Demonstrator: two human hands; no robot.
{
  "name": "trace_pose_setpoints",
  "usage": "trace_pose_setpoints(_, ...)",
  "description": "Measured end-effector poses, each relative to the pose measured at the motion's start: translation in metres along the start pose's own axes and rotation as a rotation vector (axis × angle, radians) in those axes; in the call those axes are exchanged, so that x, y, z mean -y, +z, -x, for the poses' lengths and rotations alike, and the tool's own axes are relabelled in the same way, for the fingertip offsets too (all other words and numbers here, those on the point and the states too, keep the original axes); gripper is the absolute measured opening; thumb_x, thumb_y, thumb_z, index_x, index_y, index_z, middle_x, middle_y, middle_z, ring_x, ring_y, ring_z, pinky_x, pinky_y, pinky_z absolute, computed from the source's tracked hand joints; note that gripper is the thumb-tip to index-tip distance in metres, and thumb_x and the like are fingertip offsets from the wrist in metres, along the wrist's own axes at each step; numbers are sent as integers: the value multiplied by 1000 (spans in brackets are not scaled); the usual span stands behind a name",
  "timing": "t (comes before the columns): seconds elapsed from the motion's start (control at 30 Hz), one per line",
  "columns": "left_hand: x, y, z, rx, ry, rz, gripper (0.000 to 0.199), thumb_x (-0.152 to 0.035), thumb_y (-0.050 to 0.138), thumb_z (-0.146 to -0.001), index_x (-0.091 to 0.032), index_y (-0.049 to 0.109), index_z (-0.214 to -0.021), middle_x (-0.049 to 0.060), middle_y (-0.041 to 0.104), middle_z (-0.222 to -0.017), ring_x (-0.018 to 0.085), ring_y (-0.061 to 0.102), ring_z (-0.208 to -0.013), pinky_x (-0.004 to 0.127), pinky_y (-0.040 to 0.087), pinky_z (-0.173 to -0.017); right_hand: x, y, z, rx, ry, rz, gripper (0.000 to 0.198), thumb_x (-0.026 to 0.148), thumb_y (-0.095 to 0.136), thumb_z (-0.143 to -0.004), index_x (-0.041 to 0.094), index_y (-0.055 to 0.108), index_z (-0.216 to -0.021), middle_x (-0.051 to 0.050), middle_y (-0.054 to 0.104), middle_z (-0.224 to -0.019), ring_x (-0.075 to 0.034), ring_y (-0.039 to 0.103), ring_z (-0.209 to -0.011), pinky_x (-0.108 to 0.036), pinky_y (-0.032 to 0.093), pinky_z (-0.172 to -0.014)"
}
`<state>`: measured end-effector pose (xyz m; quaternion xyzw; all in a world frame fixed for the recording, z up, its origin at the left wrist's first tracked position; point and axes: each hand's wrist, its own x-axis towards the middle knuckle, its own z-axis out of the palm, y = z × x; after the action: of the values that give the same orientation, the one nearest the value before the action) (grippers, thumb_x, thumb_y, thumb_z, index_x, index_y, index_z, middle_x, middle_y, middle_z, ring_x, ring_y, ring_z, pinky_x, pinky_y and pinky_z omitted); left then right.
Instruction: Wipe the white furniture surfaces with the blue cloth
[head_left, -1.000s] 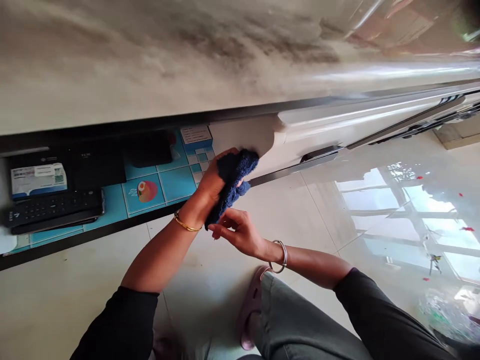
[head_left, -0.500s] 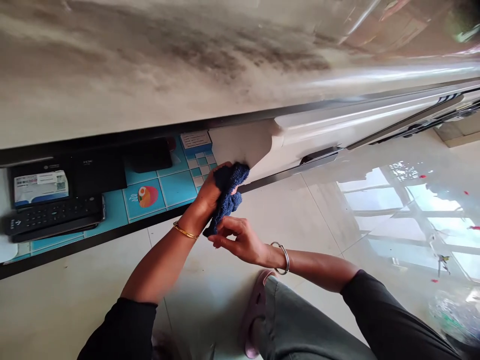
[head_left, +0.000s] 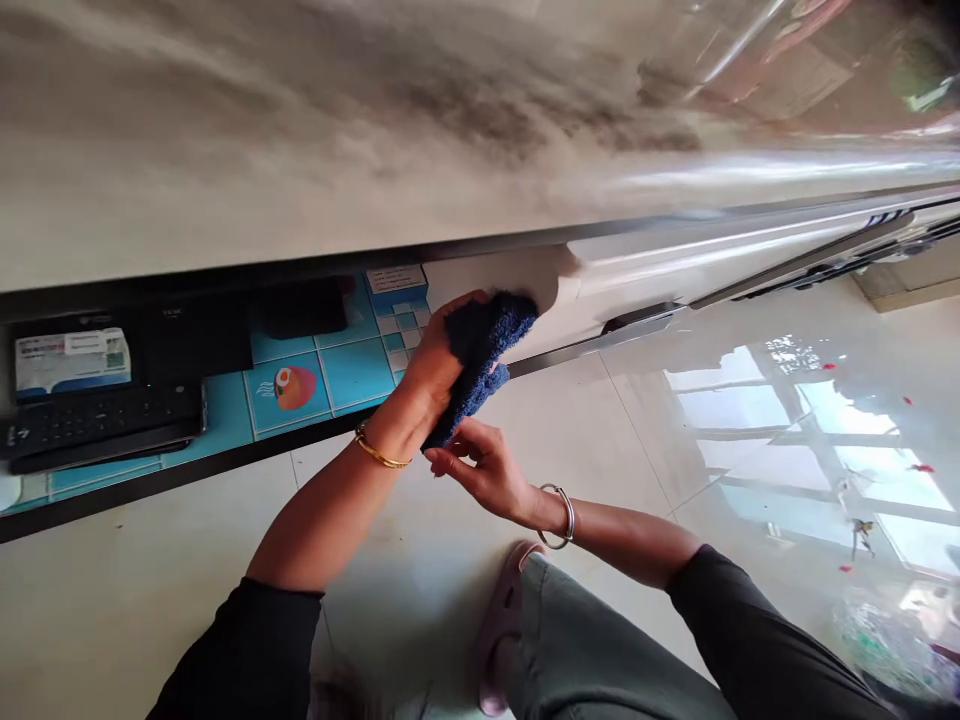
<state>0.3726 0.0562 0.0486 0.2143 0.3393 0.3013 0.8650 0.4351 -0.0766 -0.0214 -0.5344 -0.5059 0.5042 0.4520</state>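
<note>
Position: the navy cloth (head_left: 487, 345) is at the right end of the open shelf (head_left: 356, 375), its far part against the pale panel (head_left: 536, 265) and its near end out past the dark front edge (head_left: 225, 457).

Hand state: the left hand (head_left: 431, 370) grasps the far part of the cloth, fingers wrapped into it. The folds hide the fingertips, so their exact contact with the panel cannot be told. The right hand (head_left: 491, 475) pinches the near end between thumb and forefinger.

Procedure, judging the step to be a wipe of the panel:

1. Spread the cloth into a flat pad under the left fingers; a bunched ridge would give uneven contact.
2. Hold the trailing end with the right hand, leaving enough slack for the left to travel.
3. Stroke from far to near in overlapping passes, with steady pressure.
4. Limit strokes toward the left: the blue-and-white box (head_left: 397, 283) is near the left hand and could be knocked.
5. Leave the remote control (head_left: 105, 415), well apart at the left, undisturbed.
</note>
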Motion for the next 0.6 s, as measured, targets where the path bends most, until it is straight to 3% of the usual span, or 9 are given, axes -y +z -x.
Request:
trace_pose_setpoints(0.17,10,-12,-4,-118,-78,-93,32,-12,66,-77,-21,40,-61,-8,38,-47,4,32,-34,17,23,-37,-9,1,-8,28,-62,146,29,44,73,-90,18,63,-79,0,63,-80,-8,60,-65,-22,57,-61)
trace_pose_setpoints(0.33,9,-11,-5,-17,-108,-35,34,-15,68,-78,-22,38,-61,-8,34,-45,6,33,-32,20,24,-35,-8,-1,-6,-42,-43,94,30,45,71,-91,19,62,-80,0,60,-81,-9,59,-70,-23,59,-64)
trace_pose_setpoints(0.5,9,-18,-7,-49,-153,-33,33,-12,64,-80,-20,39,-60,-7,38,-45,4,31,-34,18,26,-37,-7,-2,-2,56,-20,95,27,40,74,-90,18,62,-79,2,59,-78,-7,60,-65,-20,55,-59)
trace_pose_setpoints(0.6,7,-18,-8,-30,-147,-41,35,-18,61,-84,-21,37,-58,-6,37,-45,6,32,-34,19,26,-37,-6,-1,0,17,26,12,31,44,72,-91,18,60,-80,1,59,-79,-9,61,-70,-23,58,-63)
